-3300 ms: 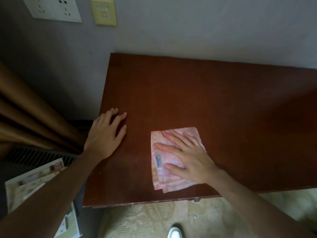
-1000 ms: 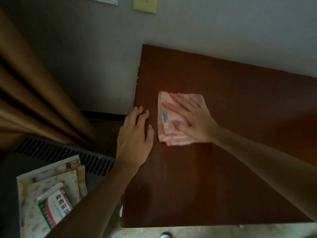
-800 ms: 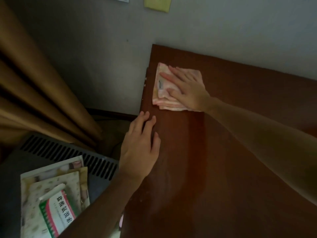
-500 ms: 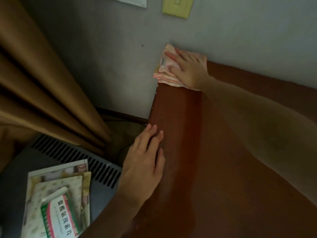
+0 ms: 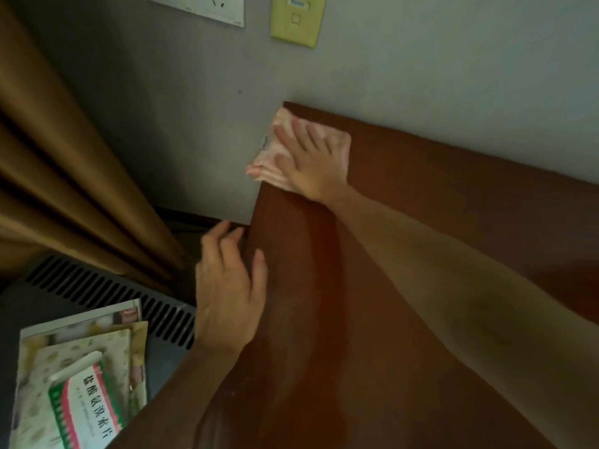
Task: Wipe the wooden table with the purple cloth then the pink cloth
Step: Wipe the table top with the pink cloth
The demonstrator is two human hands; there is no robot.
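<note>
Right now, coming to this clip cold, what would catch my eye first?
The right hand lies flat on the folded pink cloth, pressing it into the far left corner of the wooden table, where the cloth overhangs the left edge near the wall. The left hand rests with spread fingers on the table's left edge. Lower left, a green and red printed packet lies on a stack of papers.

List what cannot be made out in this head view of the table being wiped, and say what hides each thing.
- Purple cloth: nowhere in the head view.
- Pink cloth: its middle is covered by the right hand.
- Wooden table: right and near edges cut off by the frame; much lies under the right forearm.
- Left hand: its fingers are motion-blurred.
- White socket plate: cropped by the top edge.
</note>
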